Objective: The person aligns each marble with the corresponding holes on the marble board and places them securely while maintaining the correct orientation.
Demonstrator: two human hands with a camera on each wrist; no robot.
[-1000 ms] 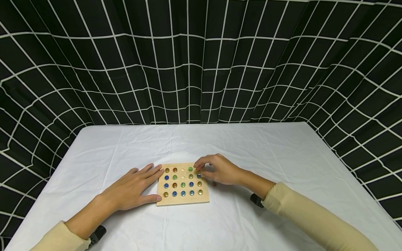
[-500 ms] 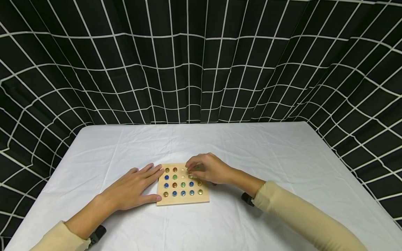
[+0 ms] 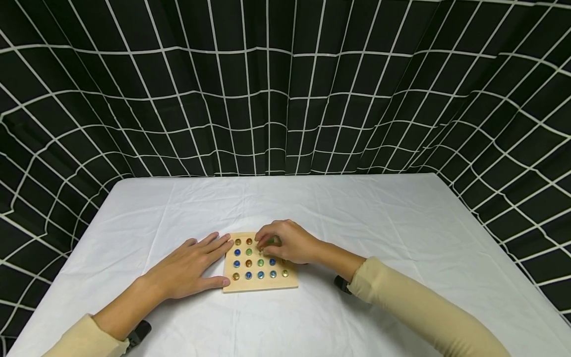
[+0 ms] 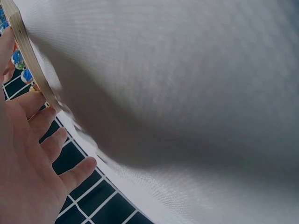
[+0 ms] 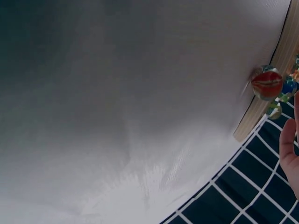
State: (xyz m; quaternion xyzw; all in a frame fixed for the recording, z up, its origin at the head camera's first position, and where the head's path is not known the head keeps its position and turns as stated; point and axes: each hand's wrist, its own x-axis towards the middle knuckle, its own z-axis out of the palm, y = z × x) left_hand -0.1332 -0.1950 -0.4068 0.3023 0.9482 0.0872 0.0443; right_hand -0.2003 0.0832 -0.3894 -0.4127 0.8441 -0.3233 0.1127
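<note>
A pale wooden board lies flat on the white cloth, with rows of glass marbles seated in its hollows, among them a blue marble. My left hand lies along the board's left side, fingers extended and touching its edge, also visible in the left wrist view. Over the board's upper middle, my right hand pinches a small clear marble between thumb and fingertips. That hand hides the upper right marbles. In the right wrist view, a red-streaked marble lies beside the board's edge.
White cloth covers the table and has shallow creases. A black curtain with white grid lines hangs behind and at both sides.
My right hand has shifted left across the board from its upper right corner to the middle column, carrying the marble. My left hand has stayed in place.
</note>
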